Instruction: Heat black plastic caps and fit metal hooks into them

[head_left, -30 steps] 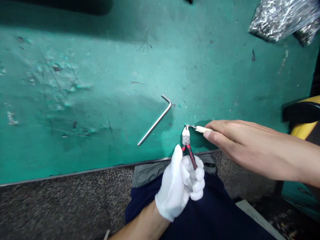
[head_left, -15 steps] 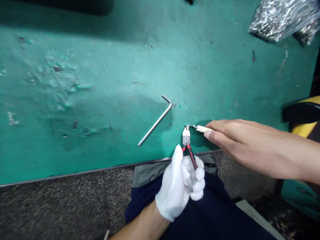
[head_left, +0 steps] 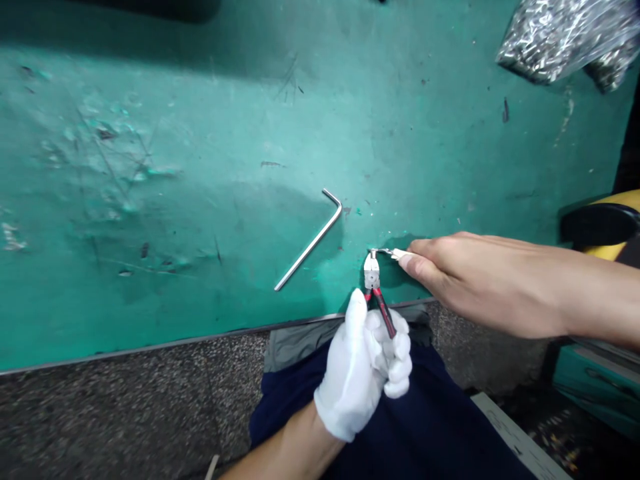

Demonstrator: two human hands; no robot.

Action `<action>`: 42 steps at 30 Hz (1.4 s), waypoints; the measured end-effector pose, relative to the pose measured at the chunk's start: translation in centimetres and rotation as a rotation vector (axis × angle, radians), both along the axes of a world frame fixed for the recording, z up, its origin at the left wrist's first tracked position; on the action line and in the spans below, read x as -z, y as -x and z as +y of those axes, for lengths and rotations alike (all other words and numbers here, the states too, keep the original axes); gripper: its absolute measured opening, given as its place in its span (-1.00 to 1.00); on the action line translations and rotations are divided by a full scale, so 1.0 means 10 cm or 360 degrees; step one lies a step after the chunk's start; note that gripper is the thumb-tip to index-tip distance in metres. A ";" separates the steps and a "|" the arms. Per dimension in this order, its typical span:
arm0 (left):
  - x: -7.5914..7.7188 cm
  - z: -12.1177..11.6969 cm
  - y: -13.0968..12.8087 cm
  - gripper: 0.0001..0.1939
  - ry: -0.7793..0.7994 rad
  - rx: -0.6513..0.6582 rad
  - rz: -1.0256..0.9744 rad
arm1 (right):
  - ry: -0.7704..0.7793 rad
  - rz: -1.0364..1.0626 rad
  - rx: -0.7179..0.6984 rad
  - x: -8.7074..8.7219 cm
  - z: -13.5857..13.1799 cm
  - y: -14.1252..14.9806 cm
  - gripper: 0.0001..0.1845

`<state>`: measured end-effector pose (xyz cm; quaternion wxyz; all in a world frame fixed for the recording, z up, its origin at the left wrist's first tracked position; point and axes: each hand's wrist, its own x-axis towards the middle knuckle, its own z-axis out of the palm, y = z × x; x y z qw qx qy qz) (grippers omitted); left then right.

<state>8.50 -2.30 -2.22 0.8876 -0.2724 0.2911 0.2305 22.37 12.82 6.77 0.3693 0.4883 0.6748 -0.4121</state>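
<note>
- While looking down from head height, seeing mostly green workbench [head_left: 225, 133], scuffed and scratched, roughest toward the left.
- Below its front edge, catching speckled grey floor [head_left: 125, 413].
- Coming now to dark blue clothing [head_left: 400, 433], close in below the bench, with grey fabric [head_left: 300, 347] right by the edge.
- Up in the top right corner, spotting a clear bag [head_left: 555, 40], packed with shiny metal pieces and sitting on the bench.
- Over at the right edge, picking out a yellow and black object [head_left: 597, 223], only partly in view.
- And now to the right hand [head_left: 465, 273], bare, stretched in from the right, pinching a pale-handled tool [head_left: 400, 255] between thumb and fingers!
- Across to the left hand [head_left: 360, 360], white-gloved, wrapped around red and black pliers [head_left: 371, 275], with thumb at one handle and fingers curled about the other.
- Left of the pliers, noting a bent hex key [head_left: 309, 247], lying slantwise on the bench.
- Back to the pliers: tips pointing away from the body, just over the bench near its front edge, handles spread in a V.
- Right beside those tips, meeting the thin metal end of the pale-handled tool; too small to tell how firmly nipped.
</note>
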 end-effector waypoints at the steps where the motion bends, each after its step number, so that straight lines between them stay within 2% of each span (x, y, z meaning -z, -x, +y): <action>1: -0.01 0.01 -0.02 -0.30 -0.0007 -0.0013 0.0022 | -0.0013 0.0023 -0.0051 0.02 -0.01 -0.01 -0.50; 4: -0.05 0.03 -0.06 -0.30 -0.0016 -0.0030 0.0105 | -0.0076 0.0082 -0.0198 0.05 -0.04 -0.02 -0.66; 8: -0.10 0.05 -0.08 -0.31 -0.0042 -0.0014 0.0217 | -0.0152 0.0084 -0.0246 0.07 -0.07 -0.01 -0.70; 15: -0.16 0.05 -0.10 -0.31 -0.0099 0.0023 0.0399 | -0.0223 0.0028 -0.0261 0.13 -0.09 0.00 -0.61; 24: -0.13 0.06 -0.11 -0.37 -0.0159 0.0018 0.0463 | -0.0487 -0.0046 -0.0220 0.16 -0.29 0.05 -0.55; 27: -0.14 0.05 -0.11 -0.36 -0.0183 -0.0002 0.0508 | -0.0454 -0.0013 -0.0194 0.17 -0.29 0.04 -0.49; 31: -0.12 0.05 -0.07 -0.34 -0.0172 -0.0019 0.0358 | -0.0337 0.0074 -0.0017 0.25 -0.26 -0.04 -0.42; 36: -0.09 0.04 0.06 -0.41 -0.0071 -0.0035 0.0124 | -0.0347 0.0123 0.0117 0.27 -0.33 -0.12 -0.37; 39: -0.07 0.04 0.12 -0.44 0.0104 -0.0077 0.0003 | -0.0562 0.0047 0.0145 0.22 -0.42 -0.09 -0.44; 42: -0.07 0.04 0.16 -0.47 0.0186 -0.0175 -0.0091 | -0.0898 -0.0087 0.0035 0.20 -0.50 -0.04 -0.55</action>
